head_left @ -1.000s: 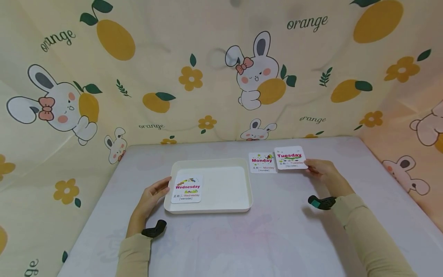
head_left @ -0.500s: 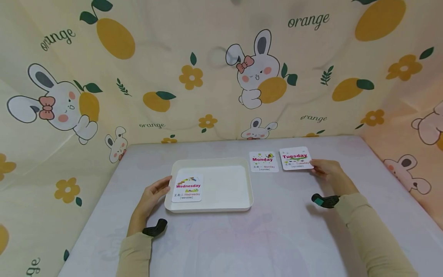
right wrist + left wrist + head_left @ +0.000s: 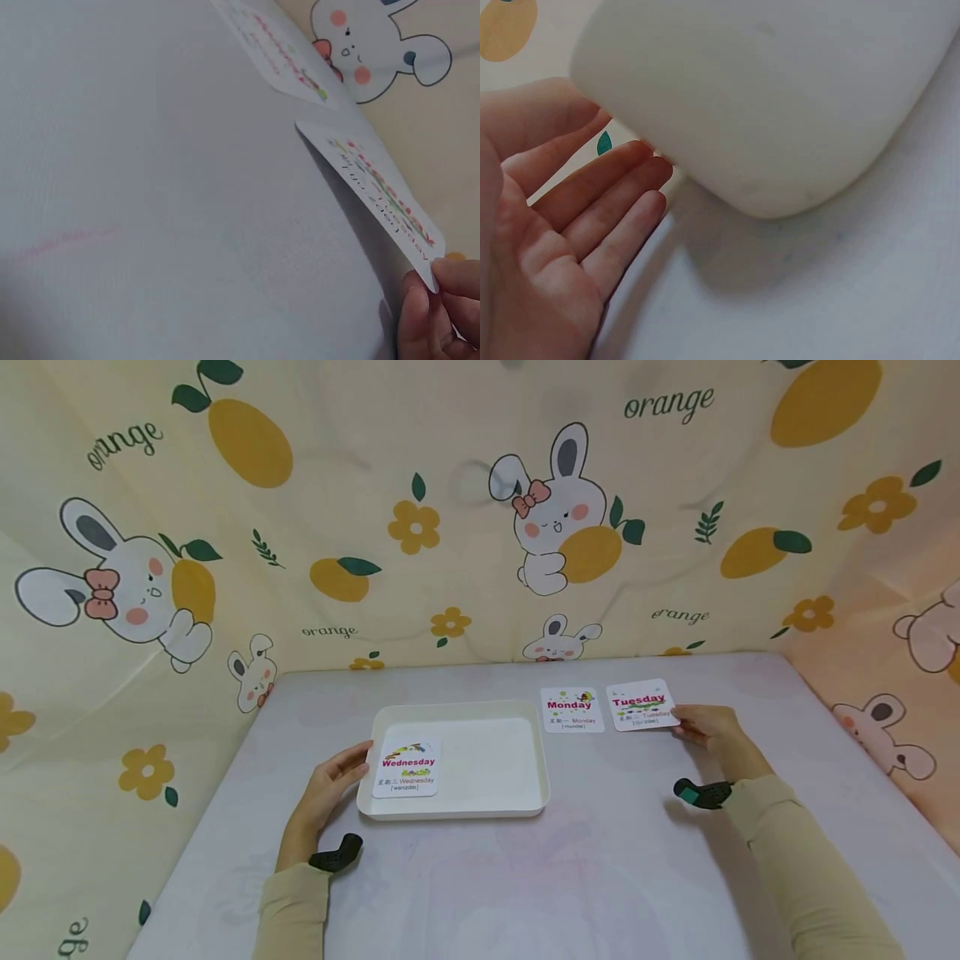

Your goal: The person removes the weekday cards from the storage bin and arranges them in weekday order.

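Note:
My right hand [image 3: 708, 731] pinches the lower right corner of the Tuesday card [image 3: 641, 704] between thumb and fingers. In the right wrist view this card [image 3: 382, 199] is slightly tilted, its held edge raised, with a shadow under it. Left of it, a small gap away, the Monday card [image 3: 572, 710] lies flat on the table. My left hand [image 3: 326, 789] touches the left side of the white tray [image 3: 495, 815]. In the left wrist view its fingers [image 3: 619, 191] reach fairly straight to the tray's outer wall [image 3: 727, 172]. Inside the tray, at its left, lies the Wednesday card [image 3: 407, 768].
The pale table [image 3: 510, 885] bears the tray and cards. A cloth [image 3: 465, 468] printed with rabbits and oranges rises behind the table and along both sides. Each wrist wears a black device [image 3: 336, 853].
The right hand has moved the Tuesday card to the right, off its overlap with the Monday card, then lowered it closer to the table. The left hand and tray have stayed in place.

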Motion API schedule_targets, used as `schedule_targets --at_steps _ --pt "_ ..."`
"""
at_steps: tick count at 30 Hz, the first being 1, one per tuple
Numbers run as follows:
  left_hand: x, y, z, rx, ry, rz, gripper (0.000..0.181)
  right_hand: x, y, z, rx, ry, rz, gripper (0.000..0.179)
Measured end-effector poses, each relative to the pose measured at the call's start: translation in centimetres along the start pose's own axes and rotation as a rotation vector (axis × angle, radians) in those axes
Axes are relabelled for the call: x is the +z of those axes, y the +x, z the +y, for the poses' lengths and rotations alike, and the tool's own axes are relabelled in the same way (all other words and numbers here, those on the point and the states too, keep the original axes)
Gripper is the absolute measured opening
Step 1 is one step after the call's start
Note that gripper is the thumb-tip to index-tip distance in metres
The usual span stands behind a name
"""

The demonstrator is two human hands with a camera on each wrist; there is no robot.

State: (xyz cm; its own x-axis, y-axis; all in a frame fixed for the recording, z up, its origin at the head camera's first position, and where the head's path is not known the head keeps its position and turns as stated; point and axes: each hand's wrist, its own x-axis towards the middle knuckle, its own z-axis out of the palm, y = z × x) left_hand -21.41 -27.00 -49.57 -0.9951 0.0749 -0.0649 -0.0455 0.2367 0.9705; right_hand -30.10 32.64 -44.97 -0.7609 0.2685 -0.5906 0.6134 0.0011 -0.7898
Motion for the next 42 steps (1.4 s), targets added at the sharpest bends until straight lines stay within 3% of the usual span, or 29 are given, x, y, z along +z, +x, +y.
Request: schedule_targets --at_steps 3,6,14,25,33,42 --pt "0.0 -0.1 0.0 0.001 0.001 -0.002 0.052 0.2 0.3 0.1 -0.011 -0.065 0.028 0.048" --pt "-0.1 -0.1 -0.1 0.011 0.004 -0.007 0.053 0.2 0.6 0.2 -0.020 -0.125 0.049 0.058" --pt "-0.2 0.0 -0.1 0.030 0.006 -0.016 0.054 0.1 0.6 0.5 -0.064 -0.236 0.073 0.054" --pt "-0.1 0.0 -0.2 0.010 -0.002 -0.003 0.053 -0.1 0.5 0.8 -0.111 -0.318 0.097 0.052" --pt "-0.1 0.1 0.0 0.001 0.015 -0.008 0.054 0.1 -0.1 0.6 -0.127 -0.448 0.153 0.051" --pt "0.0 0.1 -0.1 -0.006 0.019 -0.007 0.053 0.2 -0.8 0.5 -0.146 -0.471 0.171 0.052"
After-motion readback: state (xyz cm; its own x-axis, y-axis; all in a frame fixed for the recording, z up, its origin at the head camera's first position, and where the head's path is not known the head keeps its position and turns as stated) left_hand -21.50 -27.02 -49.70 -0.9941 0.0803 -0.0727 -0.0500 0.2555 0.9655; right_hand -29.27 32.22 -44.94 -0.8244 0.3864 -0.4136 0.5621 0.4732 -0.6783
